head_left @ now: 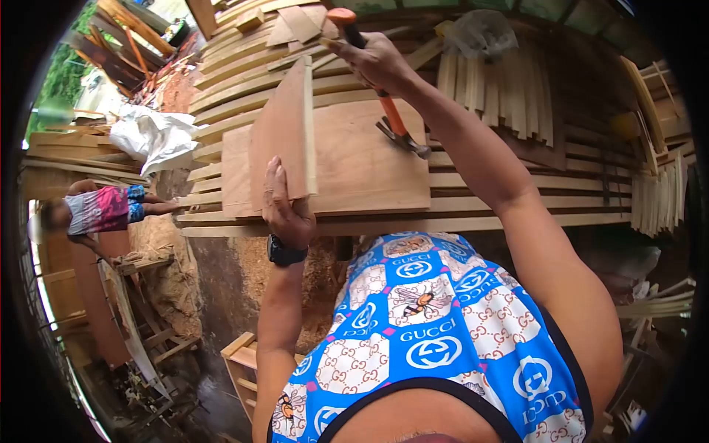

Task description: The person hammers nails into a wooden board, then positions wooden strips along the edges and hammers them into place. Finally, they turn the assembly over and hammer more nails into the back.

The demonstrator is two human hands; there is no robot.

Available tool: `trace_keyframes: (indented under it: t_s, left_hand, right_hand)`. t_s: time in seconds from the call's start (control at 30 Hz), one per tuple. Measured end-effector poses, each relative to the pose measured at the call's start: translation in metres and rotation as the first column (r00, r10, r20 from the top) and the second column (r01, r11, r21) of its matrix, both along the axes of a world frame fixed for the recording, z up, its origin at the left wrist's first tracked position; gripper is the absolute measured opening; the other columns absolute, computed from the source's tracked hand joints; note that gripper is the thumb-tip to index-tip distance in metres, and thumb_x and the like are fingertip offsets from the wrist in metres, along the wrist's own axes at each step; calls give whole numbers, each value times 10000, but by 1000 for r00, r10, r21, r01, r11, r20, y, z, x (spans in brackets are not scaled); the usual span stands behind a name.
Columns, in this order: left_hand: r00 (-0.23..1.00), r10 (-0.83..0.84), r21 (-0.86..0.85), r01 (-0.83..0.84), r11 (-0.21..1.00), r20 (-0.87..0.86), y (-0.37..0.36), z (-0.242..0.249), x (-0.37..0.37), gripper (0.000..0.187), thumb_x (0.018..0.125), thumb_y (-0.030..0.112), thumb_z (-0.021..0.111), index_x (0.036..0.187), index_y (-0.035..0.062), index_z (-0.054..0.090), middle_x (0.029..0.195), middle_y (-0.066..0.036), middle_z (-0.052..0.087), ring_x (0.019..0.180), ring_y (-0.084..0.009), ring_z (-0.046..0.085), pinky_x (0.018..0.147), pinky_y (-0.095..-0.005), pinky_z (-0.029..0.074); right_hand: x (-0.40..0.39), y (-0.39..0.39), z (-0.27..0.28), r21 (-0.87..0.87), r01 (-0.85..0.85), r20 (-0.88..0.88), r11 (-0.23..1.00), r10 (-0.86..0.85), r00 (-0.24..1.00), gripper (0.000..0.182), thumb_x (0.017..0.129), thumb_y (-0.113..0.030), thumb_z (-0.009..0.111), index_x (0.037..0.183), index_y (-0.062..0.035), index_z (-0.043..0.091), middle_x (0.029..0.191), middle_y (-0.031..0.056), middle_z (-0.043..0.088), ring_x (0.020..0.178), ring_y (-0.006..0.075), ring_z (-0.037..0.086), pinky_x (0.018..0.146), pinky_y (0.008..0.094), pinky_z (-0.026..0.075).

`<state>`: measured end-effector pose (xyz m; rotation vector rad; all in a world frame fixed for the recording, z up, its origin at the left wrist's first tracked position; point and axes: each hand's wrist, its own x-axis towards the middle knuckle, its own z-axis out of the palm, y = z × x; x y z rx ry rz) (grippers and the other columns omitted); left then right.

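Note:
My left hand (284, 203), with a dark watch on its wrist, grips the near end of an upright wooden panel (284, 133) that has a pale strip along its edge. This panel stands on a flat plywood board (362, 159). In my right hand (377, 63), above the board's far side, is a hammer (394, 118) with an orange and black handle. The claw head hangs low over the right part of the board, and whether it touches the wood I cannot tell.
Long slats (517, 221) lie side by side under the board. A bundle of thin strips (495, 92) and a clear plastic bag (481, 33) lie at the back right. A white sheet (151, 136) is at the left, and another person (107, 207) stands beyond it.

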<state>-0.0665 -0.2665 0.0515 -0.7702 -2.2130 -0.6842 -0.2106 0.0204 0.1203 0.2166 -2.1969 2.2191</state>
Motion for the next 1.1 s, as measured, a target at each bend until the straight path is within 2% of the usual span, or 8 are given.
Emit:
trace_keyframes:
  t_s: [0.2, 0.4, 0.53, 0.7, 0.83, 0.97, 1.07, 1.1]
  left_hand:
    - [891, 427, 378, -346, 859, -154, -61, 50, -45, 302, 1125, 249, 458, 1133, -29, 577, 866, -215, 655, 781, -348, 626, 687, -417, 488]
    - [821, 549, 609, -516, 602, 153, -101, 109, -73, 436, 1145, 215, 418, 1404, -113, 542, 1280, -319, 649, 1156, -352, 654, 1000, -414, 502]
    - [733, 617, 90, -662, 744, 286, -190, 57, -126, 477, 1130, 298, 448, 1381, -80, 595, 1159, -260, 701, 1078, -325, 656, 959, -383, 496]
    - [552, 312, 105, -597, 795, 773, -154, 16, -151, 566, 1084, 454, 506, 1342, -25, 661, 1220, -216, 738, 1134, -277, 695, 955, -373, 523]
    - [595, 415, -261, -330, 907, 689, -166, -54, -193, 532, 1060, 474, 536, 1337, 43, 680, 1196, -248, 732, 1142, -319, 703, 951, -371, 531]
    - [563, 154, 1, -265, 964, 812, -130, -73, -202, 486, 1037, 472, 568, 1268, 75, 726, 1172, -256, 725, 1105, -380, 707, 939, -396, 547]
    - [680, 368, -241, -278, 930, 634, -104, -55, -206, 459, 969, 488, 669, 1215, 114, 770, 1171, -209, 741, 1166, -371, 681, 987, -405, 524]
    - [781, 449, -344, -318, 884, 434, -92, -48, -201, 456, 957, 487, 687, 1211, 119, 776, 1169, -194, 745, 1178, -370, 675, 982, -408, 526]
  right_hand:
    - [3, 12, -9, -138, 12, 14, 990, -10, 1000, 331, 1035, -336, 678, 852, -104, 529, 586, -55, 472, 422, 31, 417, 379, 232, 344]
    - [20, 27, -17, -240, -19, -29, 971, 13, 999, 299, 1065, -274, 621, 851, -78, 548, 578, -27, 488, 403, 46, 417, 386, 234, 342]
    - [56, 32, -25, -115, 39, 67, 993, -31, 997, 359, 1027, -324, 694, 795, -70, 590, 644, -31, 525, 543, 58, 502, 520, 249, 419]
    - [113, 53, -38, 557, 39, -22, 829, -32, 999, 431, 992, -390, 741, 775, -18, 720, 650, -31, 582, 568, 131, 556, 566, 304, 448]
    - [141, 54, -23, 563, 167, 20, 809, -215, 977, 407, 995, -387, 735, 863, -2, 740, 619, -26, 566, 532, 118, 539, 519, 301, 442]
    - [148, 74, -20, 93, 68, 445, 993, -103, 890, 471, 1009, -348, 713, 1215, 69, 643, 709, 61, 663, 606, 114, 638, 557, 252, 517]
    - [164, 93, -54, -638, -42, 328, 769, 321, 889, 702, 975, -327, 727, 1489, 32, 410, 1105, 268, 711, 924, 314, 749, 892, 405, 605]
    - [169, 93, -51, -629, -34, 342, 777, 315, 885, 702, 975, -327, 727, 1489, 32, 410, 1105, 268, 711, 924, 314, 749, 892, 405, 605]
